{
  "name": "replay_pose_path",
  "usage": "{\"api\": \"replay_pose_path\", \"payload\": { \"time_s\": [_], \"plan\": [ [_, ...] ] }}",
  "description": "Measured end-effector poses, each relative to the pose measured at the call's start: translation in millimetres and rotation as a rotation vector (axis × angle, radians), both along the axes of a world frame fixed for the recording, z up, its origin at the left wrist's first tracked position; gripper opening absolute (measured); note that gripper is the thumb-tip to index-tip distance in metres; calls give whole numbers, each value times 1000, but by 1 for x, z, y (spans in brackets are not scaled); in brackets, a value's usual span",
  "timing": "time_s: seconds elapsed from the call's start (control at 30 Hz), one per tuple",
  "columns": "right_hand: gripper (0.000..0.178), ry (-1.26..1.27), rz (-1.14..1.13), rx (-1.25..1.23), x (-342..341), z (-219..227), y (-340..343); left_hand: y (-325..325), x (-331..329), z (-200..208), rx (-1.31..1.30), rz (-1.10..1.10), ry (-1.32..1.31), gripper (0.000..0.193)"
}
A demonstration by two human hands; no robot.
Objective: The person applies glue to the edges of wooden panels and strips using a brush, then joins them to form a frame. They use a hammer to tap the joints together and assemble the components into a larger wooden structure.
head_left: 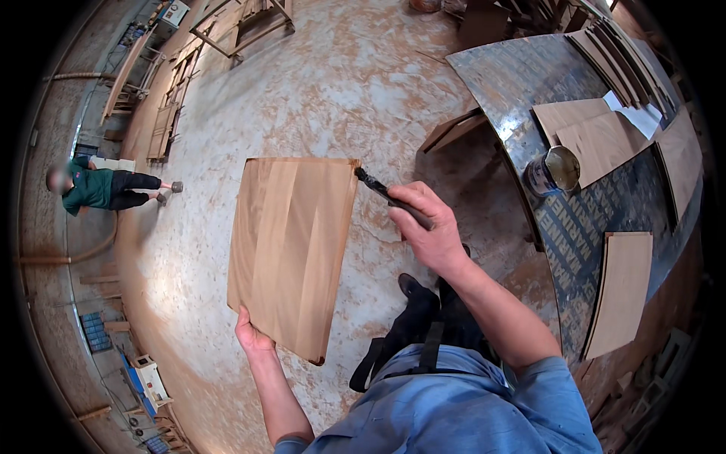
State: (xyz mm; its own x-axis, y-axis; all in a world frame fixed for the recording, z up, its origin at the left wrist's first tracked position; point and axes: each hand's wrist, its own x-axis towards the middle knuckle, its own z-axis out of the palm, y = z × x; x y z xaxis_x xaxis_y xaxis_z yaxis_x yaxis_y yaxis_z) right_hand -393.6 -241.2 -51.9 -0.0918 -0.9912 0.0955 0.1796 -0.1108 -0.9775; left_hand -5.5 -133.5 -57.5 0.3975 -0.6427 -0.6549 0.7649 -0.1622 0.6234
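Note:
A rectangular wooden panel (283, 250) with visible grain stripes is held up in front of me. My left hand (254, 333) grips its lower left edge, the thumb lying on the face and the other fingers hidden behind. Dark brown wet-looking patches mark its upper right and lower right corners. My right hand (431, 227) is closed around the dark handle of a small brush (387, 194). The blackened tip of that brush touches the panel's upper right corner.
At my right stands a table (522, 83) with a dark printed top. It bears an open can (553, 171), flat wooden panels (620, 291) and a stack of boards (622, 64). Another person (98, 188) is at the far left, near the wall. A wooden frame (246, 30) stands farther off.

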Motion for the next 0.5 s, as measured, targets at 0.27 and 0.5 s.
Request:
{"api": "replay_pose_path", "payload": {
  "time_s": [0.27, 0.5],
  "plan": [
    [26, -401, -98, 365, -1, 6, -1, 7, 5, -3, 16, -2, 5, 46],
    [33, -653, -36, 382, -3, 8, -4, 9, 19, -16, 82, -34, -190, 47]
  ]
}}
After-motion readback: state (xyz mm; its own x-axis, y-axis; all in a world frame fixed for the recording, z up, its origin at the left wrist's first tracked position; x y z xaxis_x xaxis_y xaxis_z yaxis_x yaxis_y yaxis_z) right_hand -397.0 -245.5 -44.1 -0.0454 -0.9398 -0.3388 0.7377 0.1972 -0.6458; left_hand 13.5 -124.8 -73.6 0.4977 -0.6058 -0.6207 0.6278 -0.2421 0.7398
